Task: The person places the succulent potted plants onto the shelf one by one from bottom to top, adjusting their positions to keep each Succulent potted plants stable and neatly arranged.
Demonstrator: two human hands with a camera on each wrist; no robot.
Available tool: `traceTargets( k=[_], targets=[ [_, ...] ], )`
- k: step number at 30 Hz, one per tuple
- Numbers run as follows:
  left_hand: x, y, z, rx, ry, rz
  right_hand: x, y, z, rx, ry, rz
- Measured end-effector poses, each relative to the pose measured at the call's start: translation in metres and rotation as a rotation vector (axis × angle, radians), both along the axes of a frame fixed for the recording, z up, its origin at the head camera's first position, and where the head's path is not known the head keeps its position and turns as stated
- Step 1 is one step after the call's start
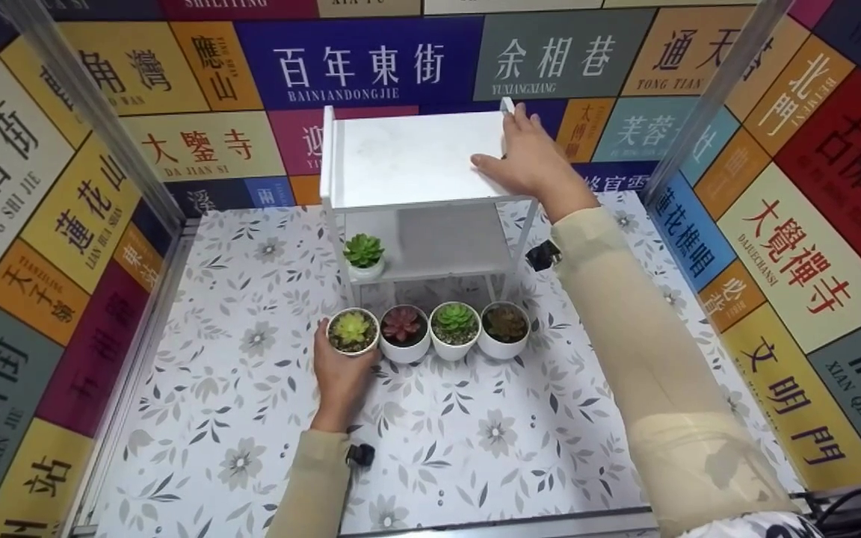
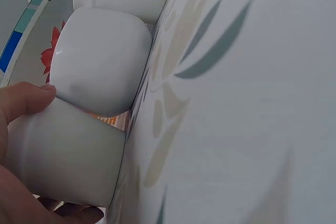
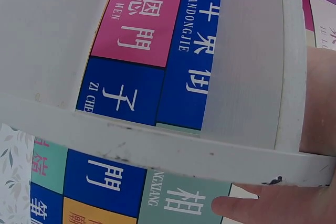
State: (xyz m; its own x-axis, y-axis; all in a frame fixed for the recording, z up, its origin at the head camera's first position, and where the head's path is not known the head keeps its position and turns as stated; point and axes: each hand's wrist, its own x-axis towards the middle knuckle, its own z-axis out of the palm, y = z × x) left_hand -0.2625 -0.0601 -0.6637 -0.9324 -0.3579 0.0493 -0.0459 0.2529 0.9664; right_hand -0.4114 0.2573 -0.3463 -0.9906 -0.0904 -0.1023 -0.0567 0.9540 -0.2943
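Note:
My left hand [image 1: 344,373] grips the leftmost white pot, with a yellow-green succulent [image 1: 353,327] in it. In the left wrist view its thumb and fingers curl round that pot [image 2: 73,153], whose base is at the tabletop. A pot with a red succulent [image 1: 403,323] stands right beside it. My right hand [image 1: 531,157] holds the right end of a white two-tier shelf rack [image 1: 415,157], thumb over the top board. In the right wrist view a finger [image 3: 236,207] reaches down outside the rack's leg [image 3: 131,145].
Continuing the row in front of the rack are a green succulent [image 1: 455,320] and a brownish one [image 1: 505,323], both in white pots. Another green succulent [image 1: 364,251] sits at the left of the lower tier [image 1: 453,243]. Sign-printed panels [image 1: 359,63] enclose the floral-patterned table [image 1: 430,448].

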Motion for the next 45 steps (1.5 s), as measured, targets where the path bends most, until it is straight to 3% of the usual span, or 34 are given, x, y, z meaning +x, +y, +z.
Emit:
traceTargets(
  k=[16,27,33,45],
  targets=[
    [-0.0023,-0.0049,-0.0074,0.038,0.042,-0.021,-0.002,-0.0003,-0.0001,0.002,-0.012,-0.007],
    [-0.0025,-0.0058,-0.0086,0.069,0.012,-0.023,-0.0004,0.0002,0.0007,-0.005,-0.014,-0.014],
    [-0.0047,-0.0069,-0.0088,0.034,-0.003,-0.021,-0.001,-0.0003,0.0004,-0.008,-0.018,-0.017],
    [-0.0044,-0.0073,-0.0073,0.057,0.006,-0.043,-0.0026,-0.0001,0.0,0.014,-0.01,-0.005]
  ],
)
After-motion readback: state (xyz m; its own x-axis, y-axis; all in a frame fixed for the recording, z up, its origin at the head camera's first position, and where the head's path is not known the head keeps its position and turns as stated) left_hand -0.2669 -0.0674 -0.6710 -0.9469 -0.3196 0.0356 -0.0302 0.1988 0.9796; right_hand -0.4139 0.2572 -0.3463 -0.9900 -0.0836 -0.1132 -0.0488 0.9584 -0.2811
